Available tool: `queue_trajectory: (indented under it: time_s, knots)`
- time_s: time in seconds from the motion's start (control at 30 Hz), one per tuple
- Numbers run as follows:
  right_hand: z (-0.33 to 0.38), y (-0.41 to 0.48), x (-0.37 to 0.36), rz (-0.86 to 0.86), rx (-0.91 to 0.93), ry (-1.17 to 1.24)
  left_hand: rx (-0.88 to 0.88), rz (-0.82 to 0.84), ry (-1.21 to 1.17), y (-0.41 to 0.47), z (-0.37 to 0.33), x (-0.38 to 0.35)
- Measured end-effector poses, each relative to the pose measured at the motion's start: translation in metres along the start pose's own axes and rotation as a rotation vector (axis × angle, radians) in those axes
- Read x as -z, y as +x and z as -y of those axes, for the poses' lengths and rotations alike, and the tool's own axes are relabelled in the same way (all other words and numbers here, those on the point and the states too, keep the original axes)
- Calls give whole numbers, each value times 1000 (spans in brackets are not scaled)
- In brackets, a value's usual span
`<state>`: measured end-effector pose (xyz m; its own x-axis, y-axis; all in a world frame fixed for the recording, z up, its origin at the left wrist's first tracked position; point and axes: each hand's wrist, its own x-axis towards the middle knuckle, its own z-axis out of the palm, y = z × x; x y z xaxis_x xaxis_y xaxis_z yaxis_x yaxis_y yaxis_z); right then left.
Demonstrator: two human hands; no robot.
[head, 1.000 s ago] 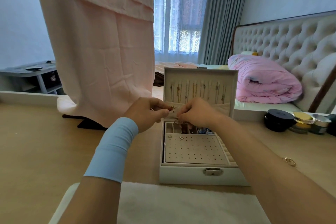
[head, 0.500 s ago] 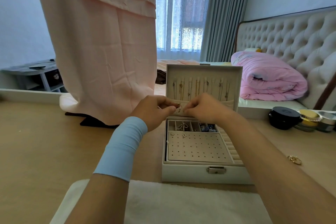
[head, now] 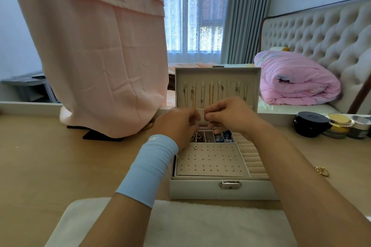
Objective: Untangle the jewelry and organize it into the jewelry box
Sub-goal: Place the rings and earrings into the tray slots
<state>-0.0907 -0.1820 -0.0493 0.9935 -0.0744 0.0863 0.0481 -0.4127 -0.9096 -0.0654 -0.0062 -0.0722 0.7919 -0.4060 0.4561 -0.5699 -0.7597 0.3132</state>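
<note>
A white jewelry box (head: 202,189) stands open on the wooden desk. Several necklaces (head: 210,94) hang inside its raised lid. Small back compartments hold loose pieces (head: 220,137), and one small earring (head: 196,147) sits on the perforated pad. My left hand (head: 177,124), with a light blue wristband, and my right hand (head: 228,115) meet above the back compartments, fingertips pinched together on a tiny piece of jewelry that is mostly hidden. A gold ring piece (head: 322,171) lies on the desk to the right.
Pink cloth (head: 96,56) drapes over a stand at the back left. Round jars (head: 310,124) stand at the right back. A white fluffy mat (head: 180,224) lies at the desk's front edge. A bed with a pink quilt (head: 297,80) is behind.
Both hands stay pinched together over the box and have shifted slightly. The view has drifted a little, so the box sits further right in frame.
</note>
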Motion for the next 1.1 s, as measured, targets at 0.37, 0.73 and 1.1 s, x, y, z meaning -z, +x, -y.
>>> queue_trajectory:
  time_s: [0.37, 0.73, 1.1]
  knots:
    - [-9, 7, 5, 29, 34, -190, 170, 168, 275, 11, -17, -15]
    - [-12, 7, -4, 101, 88, -384, 167, 222, 172, 12, -12, 4]
    - [-13, 8, -24, 23, 158, -629, 37, 56, 84, 9, -5, 14]
